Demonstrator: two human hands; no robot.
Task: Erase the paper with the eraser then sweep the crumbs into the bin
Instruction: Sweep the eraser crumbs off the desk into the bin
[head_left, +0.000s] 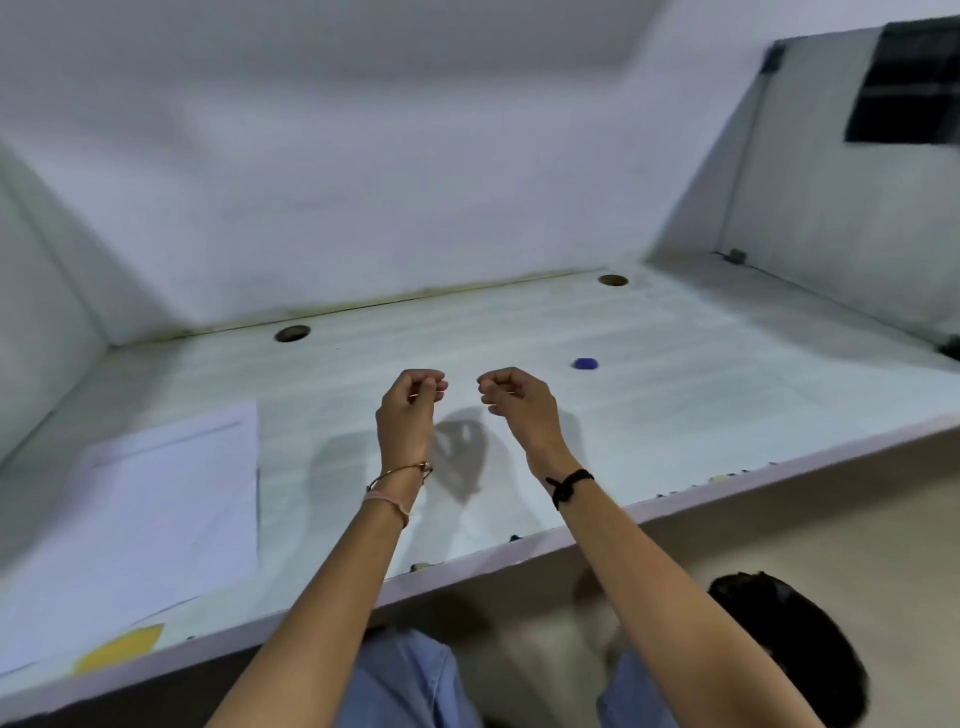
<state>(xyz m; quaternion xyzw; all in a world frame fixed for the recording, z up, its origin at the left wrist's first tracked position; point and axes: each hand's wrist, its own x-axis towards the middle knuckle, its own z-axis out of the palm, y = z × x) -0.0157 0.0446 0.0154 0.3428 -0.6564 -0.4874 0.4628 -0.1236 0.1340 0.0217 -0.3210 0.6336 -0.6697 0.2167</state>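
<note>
Left hand (410, 397) just left of frame centre, lifted clear of the desk (675, 395), fingers curled in against the thumb, nothing visible in the grip. Right hand (514, 395) just beside it at the same height, curled the same way, likewise with nothing visible in it; a narrow gap between the two, knuckles facing each other. Thin gold bangle (400, 470) and pink band (387, 501) on the left wrist, black cord (569, 483) knotted on the right. Grey shadows of both hands (460, 447) on the white surface directly below them.

To the right of the right hand and a little higher in the frame, well apart from it, small blue eraser (585, 364) lying alone on the desk. At left of the frame, white paper (156, 493) lying flat, near the front edge, untouched by either hand. Below it in the lower left corner, flat yellow piece (122, 649) at the desk's edge, too blurred to identify.

Two round holes (292, 333) along the back of the desk, near the wall. Upper right, dark window (909, 83). Bottom of the frame, blue jeans (405, 680) under the desk edge; lower right, dark round shape (795, 649) on the floor, too blurred to tell whether it is the bin.
</note>
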